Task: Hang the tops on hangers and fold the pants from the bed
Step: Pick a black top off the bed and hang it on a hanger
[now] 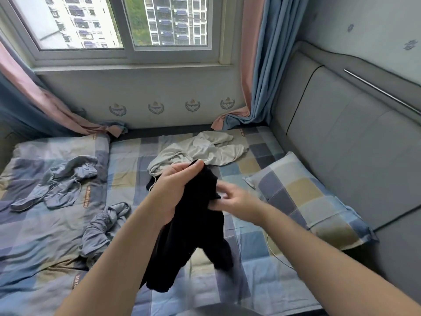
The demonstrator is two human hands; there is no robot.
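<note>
A black garment [196,231] hangs above the checked bed [257,247], its two lower ends dangling. My left hand [175,190] grips its top edge, fingers curled round the cloth. My right hand [237,199], blurred, pinches the garment's right side just below. On the bed behind lies a crumpled beige garment [205,149]. A grey-blue garment [59,183] sprawls on the quilt at the left, and another grey-blue piece [104,226] lies bunched near my left forearm.
A checked pillow [303,197] leans at the right by the grey padded headboard [337,142]. The folded quilt [34,236] covers the bed's left half. Pink and blue curtains [252,65] hang beside the window [123,26], their ends on the mattress. A thin cord [273,249] lies on the sheet.
</note>
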